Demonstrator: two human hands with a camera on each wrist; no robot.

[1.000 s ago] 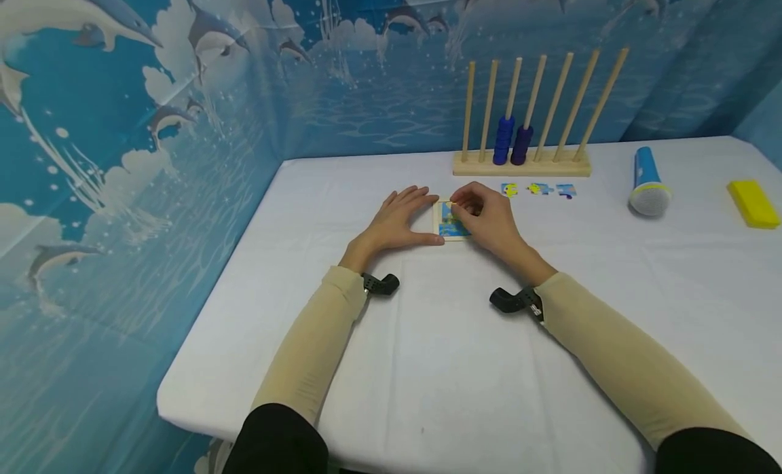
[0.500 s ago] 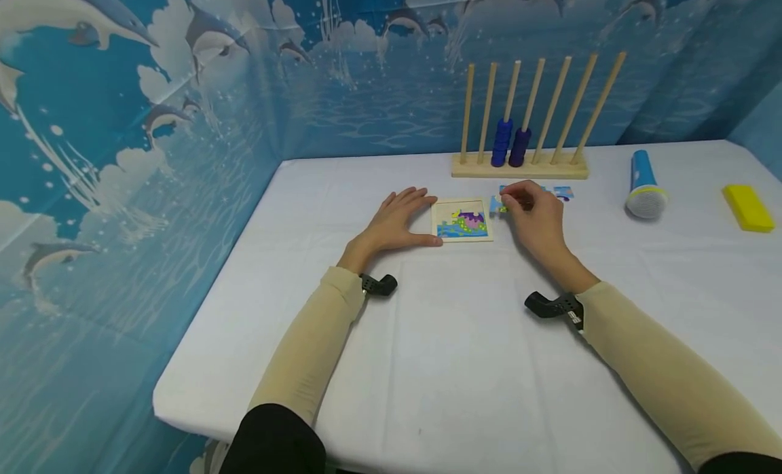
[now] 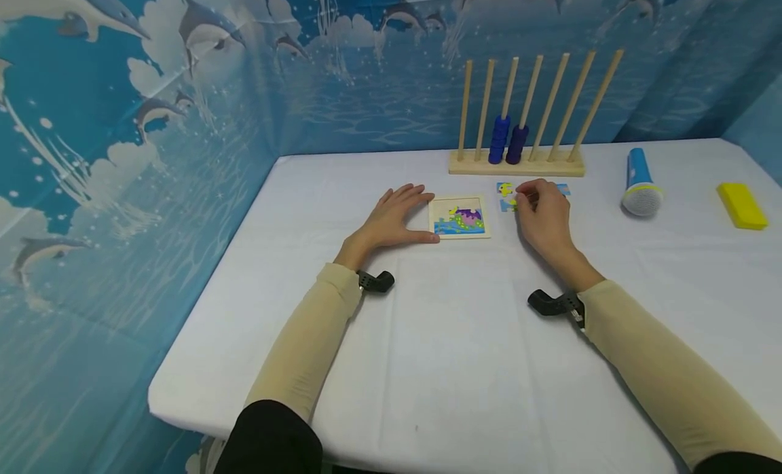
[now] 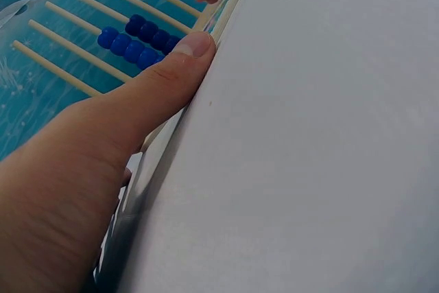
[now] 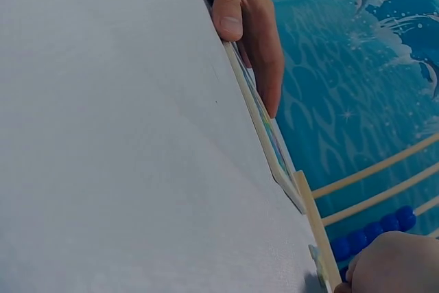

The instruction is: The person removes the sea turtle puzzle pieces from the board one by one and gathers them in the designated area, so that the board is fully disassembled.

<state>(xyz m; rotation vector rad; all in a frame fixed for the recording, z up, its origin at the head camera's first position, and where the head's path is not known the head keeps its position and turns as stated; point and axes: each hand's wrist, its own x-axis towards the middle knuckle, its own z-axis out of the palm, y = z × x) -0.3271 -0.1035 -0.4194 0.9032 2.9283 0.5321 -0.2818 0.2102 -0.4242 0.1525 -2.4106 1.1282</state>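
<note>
A small wooden jigsaw puzzle board [image 3: 459, 234] lies on the white table, its picture of a purple and pink figure over blue water partly filled in. My left hand [image 3: 394, 219] holds its left side, thumb at the near corner and fingers at the far corner. In the left wrist view, the left thumb [image 4: 161, 87] presses the board's edge. To the right of the board, my right hand [image 3: 544, 212] is bent down over the loose puzzle pieces, fingers curled. One loose puzzle piece [image 3: 506, 206] shows beside its fingertips; I cannot tell whether they pinch another.
Behind the pieces stands a wooden peg rack [image 3: 516, 168] with blue and purple beads on two pegs. A blue toy microphone [image 3: 641, 182] and a yellow block [image 3: 742, 206] lie to the right. A blue dolphin curtain [image 3: 366, 107] hangs behind the table.
My right hand has gone from over the board to the loose pieces on the right, carrying a piece that now lies by the yellow one. My left hand stays at the board.
</note>
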